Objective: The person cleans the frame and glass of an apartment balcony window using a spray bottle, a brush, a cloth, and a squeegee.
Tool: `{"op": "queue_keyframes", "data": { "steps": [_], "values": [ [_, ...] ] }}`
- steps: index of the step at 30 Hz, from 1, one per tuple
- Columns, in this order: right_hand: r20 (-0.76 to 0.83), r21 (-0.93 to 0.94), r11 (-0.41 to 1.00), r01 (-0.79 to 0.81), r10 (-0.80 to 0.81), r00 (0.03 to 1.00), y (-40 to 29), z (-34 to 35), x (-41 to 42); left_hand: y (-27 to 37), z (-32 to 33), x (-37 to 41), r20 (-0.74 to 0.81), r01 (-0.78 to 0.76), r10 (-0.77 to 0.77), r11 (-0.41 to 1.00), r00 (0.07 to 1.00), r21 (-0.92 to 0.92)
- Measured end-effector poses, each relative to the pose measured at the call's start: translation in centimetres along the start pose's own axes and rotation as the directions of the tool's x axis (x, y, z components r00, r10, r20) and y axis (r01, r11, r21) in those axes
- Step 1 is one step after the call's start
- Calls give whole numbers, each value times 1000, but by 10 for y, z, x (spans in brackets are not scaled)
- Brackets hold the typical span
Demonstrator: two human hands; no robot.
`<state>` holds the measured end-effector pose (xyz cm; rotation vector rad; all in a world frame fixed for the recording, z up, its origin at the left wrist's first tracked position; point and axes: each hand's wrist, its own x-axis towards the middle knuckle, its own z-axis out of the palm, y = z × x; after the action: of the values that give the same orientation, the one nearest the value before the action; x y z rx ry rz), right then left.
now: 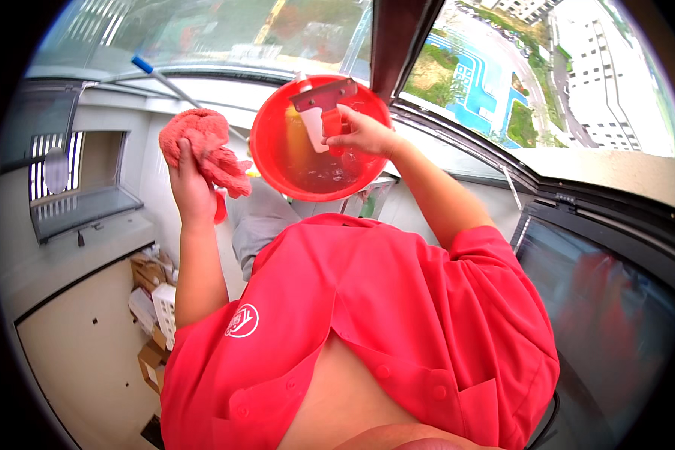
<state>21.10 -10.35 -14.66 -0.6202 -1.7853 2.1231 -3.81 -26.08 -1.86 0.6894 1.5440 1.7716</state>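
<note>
My left hand [191,185] grips a bunched red cloth [198,138]; a red piece, perhaps a handle, shows just beside the wrist. My right hand [360,132] is closed on the red handle of a scraper [323,95], whose wide metal head points up and away from me. The scraper is over a round red bucket [267,174] of cloudy water. Inside the bucket are a yellow item [298,135] and a white one [314,126], both partly hidden. A pole with a blue end [142,64] slants behind the cloth and the bucket's left side.
Dark window frames [394,50] border the glass ahead, with buildings far below at the right. A tilted glass panel [596,315] stands at the right. Cardboard boxes [151,365] lie at the lower left, below a small window opening [98,163].
</note>
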Motion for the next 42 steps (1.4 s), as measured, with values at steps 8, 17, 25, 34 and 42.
{"op": "queue_keyframes", "data": {
  "steps": [8,17,25,34,42],
  "values": [
    [-729,-370,928,41,-317,607,-52,-33,-165,54,141,33,879,-875,360,468,313,120],
    [-626,-741,661,120,-615,-478,-311,-35,-412,203,349,25,728,-817,544,-576,-419,-39],
    [-596,-764,618,183,-570,-565,-463,-32,-489,198,388,82,909,-721,412,-647,-57,248],
    [-534,-782,618,79,-598,-598,-528,-43,-479,187,386,94,823,-690,540,-665,-180,286],
    [-500,-810,579,90,-602,-622,-585,-49,-487,187,387,83,832,-696,534,-654,-148,296]
  ]
}}
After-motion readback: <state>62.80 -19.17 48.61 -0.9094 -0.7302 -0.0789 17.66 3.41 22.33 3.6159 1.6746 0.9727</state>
